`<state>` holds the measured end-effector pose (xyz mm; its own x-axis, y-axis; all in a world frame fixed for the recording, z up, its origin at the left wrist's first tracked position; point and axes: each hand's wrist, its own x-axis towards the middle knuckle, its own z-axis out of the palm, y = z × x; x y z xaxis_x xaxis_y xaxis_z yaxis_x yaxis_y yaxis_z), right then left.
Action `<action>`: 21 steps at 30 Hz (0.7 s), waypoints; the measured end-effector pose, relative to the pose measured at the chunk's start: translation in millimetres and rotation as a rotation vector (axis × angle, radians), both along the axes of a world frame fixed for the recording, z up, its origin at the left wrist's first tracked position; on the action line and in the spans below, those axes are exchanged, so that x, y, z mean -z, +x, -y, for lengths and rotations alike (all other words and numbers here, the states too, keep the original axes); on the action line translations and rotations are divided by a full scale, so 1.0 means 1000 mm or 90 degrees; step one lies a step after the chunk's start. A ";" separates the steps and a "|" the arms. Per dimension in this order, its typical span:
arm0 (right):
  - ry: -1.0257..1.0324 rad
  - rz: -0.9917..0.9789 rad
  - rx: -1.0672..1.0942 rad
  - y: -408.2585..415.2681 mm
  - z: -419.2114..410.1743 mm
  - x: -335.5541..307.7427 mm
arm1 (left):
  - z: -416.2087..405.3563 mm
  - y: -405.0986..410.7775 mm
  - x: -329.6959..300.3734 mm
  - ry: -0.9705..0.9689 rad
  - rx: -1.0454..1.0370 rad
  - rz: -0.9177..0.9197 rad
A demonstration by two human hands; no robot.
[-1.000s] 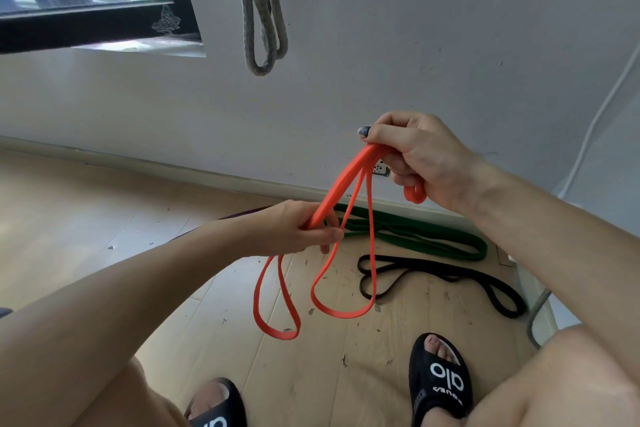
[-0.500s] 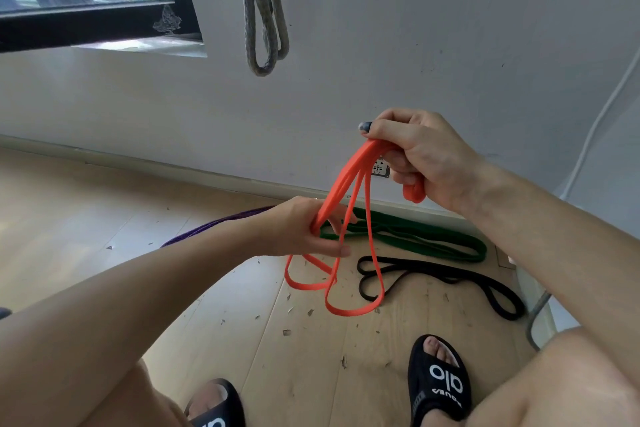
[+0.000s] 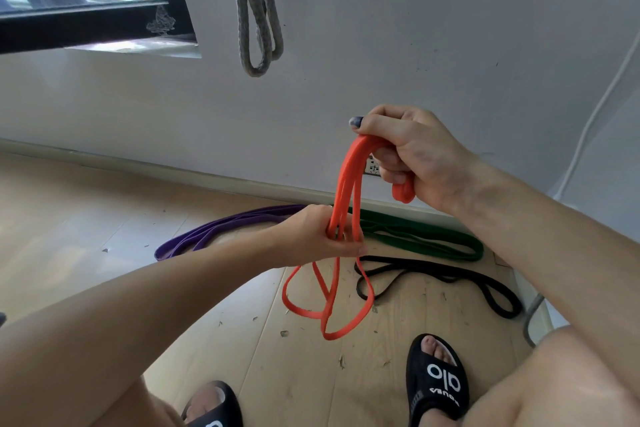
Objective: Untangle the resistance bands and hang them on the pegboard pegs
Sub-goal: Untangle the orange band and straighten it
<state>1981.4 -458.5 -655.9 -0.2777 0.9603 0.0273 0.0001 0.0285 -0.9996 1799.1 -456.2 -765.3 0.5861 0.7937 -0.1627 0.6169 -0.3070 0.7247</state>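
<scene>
An orange resistance band (image 3: 341,191) runs in several strands between my two hands. My right hand (image 3: 412,156) grips its folded top end, held up in front of the wall. Lower down, my left hand (image 3: 329,237) curls its fingers round the strands, and two orange loops dangle below it above the floor. On the floor by the wall lie a purple band (image 3: 214,230), a green band (image 3: 422,236) and a black band (image 3: 446,277). A grey band (image 3: 258,10) hangs on the wall above; its peg is out of view.
A black-framed window (image 3: 90,24) is at the upper left. The wooden floor (image 3: 86,218) is speckled with small debris. A white cable (image 3: 599,107) runs down the wall at right, with a grey hose (image 3: 530,315) below. My feet in black slides (image 3: 438,385) stand at the bottom.
My left hand has slid along the orange strands and gathered them closer under my right hand. The dangling loops have shortened and shifted right. The purple band has come into sight behind my forearm.
</scene>
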 end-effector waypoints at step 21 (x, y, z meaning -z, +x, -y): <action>-0.058 -0.053 0.250 0.053 -0.026 0.016 | -0.010 -0.050 -0.005 0.100 -0.016 -0.064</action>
